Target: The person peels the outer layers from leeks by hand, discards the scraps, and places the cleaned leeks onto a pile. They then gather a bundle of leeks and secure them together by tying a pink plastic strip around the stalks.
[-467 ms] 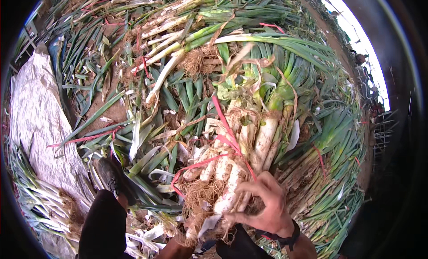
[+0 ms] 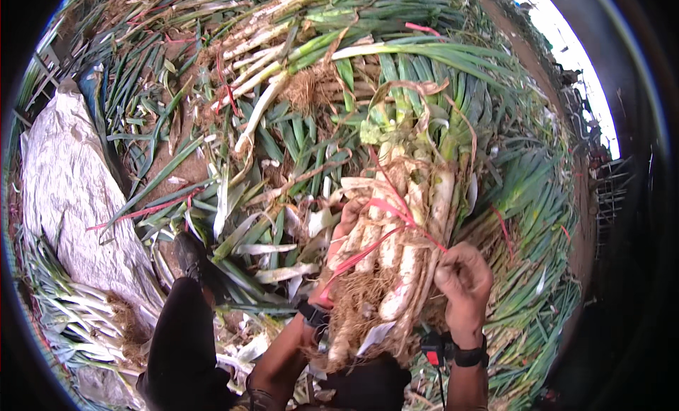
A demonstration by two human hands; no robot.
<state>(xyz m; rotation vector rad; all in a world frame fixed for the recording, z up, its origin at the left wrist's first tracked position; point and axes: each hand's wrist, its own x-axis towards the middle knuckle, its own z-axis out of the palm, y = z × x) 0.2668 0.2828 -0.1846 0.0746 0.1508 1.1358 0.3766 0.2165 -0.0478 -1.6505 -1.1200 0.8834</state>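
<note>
In front of me a bundle of leeks point(image 2: 385, 252) lies tilted, its brown roots toward me and green leaves pointing away. Thin red tape point(image 2: 387, 207) crosses the white stalks, and one strand trails off the left side. My left hand point(image 2: 342, 231) is wrapped round the bundle's left side, with most of its fingers hidden behind the stalks. At the right side my right hand point(image 2: 464, 278) pinches an end of the red tape, pulled taut from the crossing point.
More leeks with red ties lie beyond point(image 2: 262, 47) and to the right point(image 2: 520, 220). A white woven sheet point(image 2: 78, 192) stretches along the left, with a pile of leeks point(image 2: 81, 323) by its near end. Loose leaves and trimmings cover the soil. My shoe point(image 2: 194, 259) stands at left.
My left hand has come up from under the roots to the bundle's left side. My right hand has moved right and now draws the tape end outward. The bundle has shifted slightly right.
</note>
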